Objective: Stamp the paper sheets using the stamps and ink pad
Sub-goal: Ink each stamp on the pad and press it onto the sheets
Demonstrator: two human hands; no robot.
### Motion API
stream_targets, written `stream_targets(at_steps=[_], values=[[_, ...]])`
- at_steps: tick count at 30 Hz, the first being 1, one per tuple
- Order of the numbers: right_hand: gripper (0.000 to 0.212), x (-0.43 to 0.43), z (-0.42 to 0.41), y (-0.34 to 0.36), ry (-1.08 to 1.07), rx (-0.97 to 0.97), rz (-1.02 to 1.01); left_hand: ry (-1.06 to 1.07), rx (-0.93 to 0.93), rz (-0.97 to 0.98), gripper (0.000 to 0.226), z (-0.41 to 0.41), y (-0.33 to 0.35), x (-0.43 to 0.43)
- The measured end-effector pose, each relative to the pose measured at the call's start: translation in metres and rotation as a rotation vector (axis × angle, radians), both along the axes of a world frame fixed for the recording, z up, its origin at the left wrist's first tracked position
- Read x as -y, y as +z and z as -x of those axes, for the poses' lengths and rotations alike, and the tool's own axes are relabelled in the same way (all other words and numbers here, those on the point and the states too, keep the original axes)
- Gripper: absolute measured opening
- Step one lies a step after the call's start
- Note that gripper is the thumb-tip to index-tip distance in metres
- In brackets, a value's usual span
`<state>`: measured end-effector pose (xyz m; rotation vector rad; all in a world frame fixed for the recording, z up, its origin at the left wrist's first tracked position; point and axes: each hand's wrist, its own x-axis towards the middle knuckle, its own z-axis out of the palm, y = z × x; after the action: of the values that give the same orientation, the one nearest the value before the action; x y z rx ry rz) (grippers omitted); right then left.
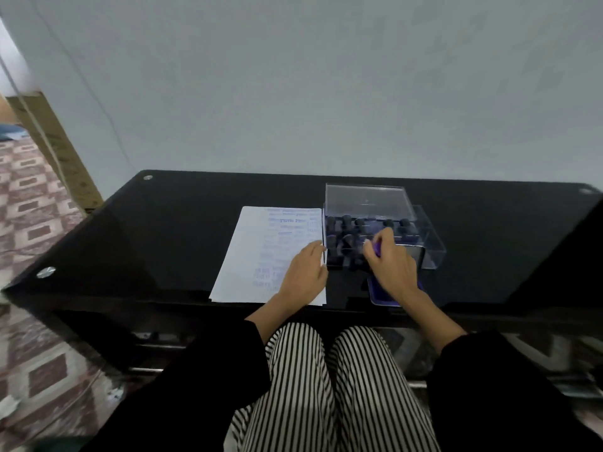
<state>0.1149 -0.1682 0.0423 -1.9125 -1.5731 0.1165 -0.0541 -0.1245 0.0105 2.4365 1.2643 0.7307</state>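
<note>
Ink pad (380, 296) lies at the table's (163, 230) near edge under the right wrist, so a careless sleeve could drag it off. Left hand (305, 274) rests flat and spread on the sheets (257, 256), pinning them. Right hand (391, 262) is pinched on something purple over the clear box (430, 246) of dark stamps (346, 223); the blur hides what. A tug might shift the box.

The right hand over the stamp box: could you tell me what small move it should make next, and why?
Probably lift the right hand clear of the clear stamp box and bring what it pinches down to the ink pad just nearer the person. Its fingers are closed on something purple, seemingly a stamp, and the left hand already lies flat on the paper sheets, steadying them.
</note>
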Motion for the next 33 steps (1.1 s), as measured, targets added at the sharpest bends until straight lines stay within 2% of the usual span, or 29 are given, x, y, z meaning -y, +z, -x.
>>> stream_targets(at_steps=[11,17,20,23,28,33], values=[[0.03,-0.061,-0.038,0.047,0.048,-0.012,0.05,-0.001,-0.023,-0.043,0.041,-0.03,0.021,-0.044],[0.031,-0.094,-0.036,0.042,0.044,0.253,0.244,-0.017,-0.114,-0.076,0.042,-0.051,0.014,-0.075],[0.037,-0.101,-0.039,0.037,0.036,0.34,0.281,-0.009,-0.192,-0.051,0.044,-0.054,0.006,-0.088],[0.039,-0.102,-0.04,0.029,0.05,0.403,0.289,-0.005,-0.231,0.001,0.045,-0.053,-0.003,-0.091],[0.04,-0.099,-0.039,0.017,0.078,0.457,0.338,0.006,-0.186,0.034,0.045,-0.054,-0.008,-0.089],[0.044,-0.102,-0.038,0.016,0.154,0.482,0.521,0.004,-0.193,0.036,0.045,-0.054,-0.009,-0.088]])
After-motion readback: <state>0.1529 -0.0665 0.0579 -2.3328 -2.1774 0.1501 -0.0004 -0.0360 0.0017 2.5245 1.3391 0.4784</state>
